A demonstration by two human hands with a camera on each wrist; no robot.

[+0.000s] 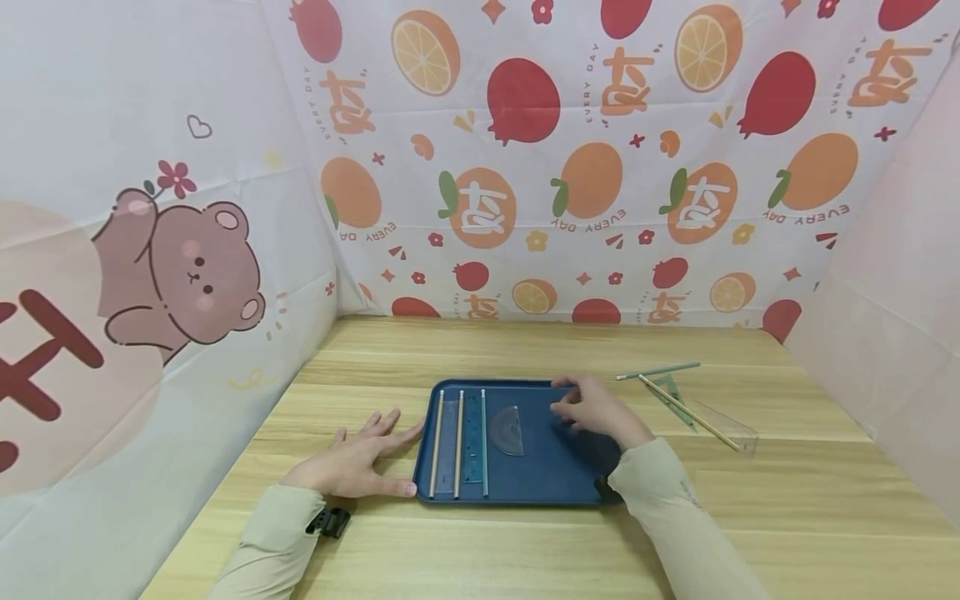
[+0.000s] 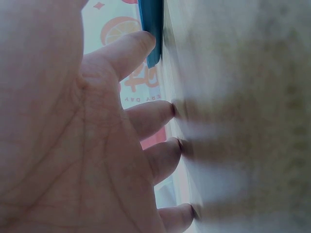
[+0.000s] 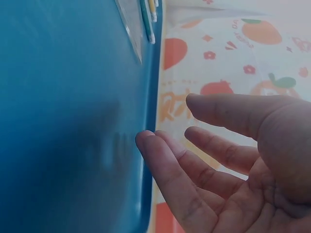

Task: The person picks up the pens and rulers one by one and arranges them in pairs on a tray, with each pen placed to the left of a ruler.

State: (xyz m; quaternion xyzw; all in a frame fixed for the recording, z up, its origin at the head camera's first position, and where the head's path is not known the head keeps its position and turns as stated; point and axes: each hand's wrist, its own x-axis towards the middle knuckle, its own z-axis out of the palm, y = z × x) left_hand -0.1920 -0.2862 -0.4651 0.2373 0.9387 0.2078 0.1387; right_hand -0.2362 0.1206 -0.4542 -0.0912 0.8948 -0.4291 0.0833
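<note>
A blue tray (image 1: 536,475) lies on the wooden table. In its left half, side by side, are a wooden pencil (image 1: 437,446), a clear ruler (image 1: 447,450), a second wooden pencil (image 1: 459,446), a blue ruler (image 1: 472,442) and a green pencil (image 1: 484,446). To their right is a clear protractor (image 1: 507,431). My left hand (image 1: 360,462) has its fingers spread at the tray's left edge, fingertips down on the table and one digit at the rim (image 2: 153,48). Over the tray's right part hovers my right hand (image 1: 600,414), fingers loosely bent, nothing between them (image 3: 214,160).
Right of the tray, a green pencil (image 1: 663,370), a wooden pencil (image 1: 697,417), a green set square (image 1: 670,392) and a clear set square (image 1: 746,435) lie loose, partly overlapping. Printed cloth (image 1: 495,275) stands along the table's back and sides.
</note>
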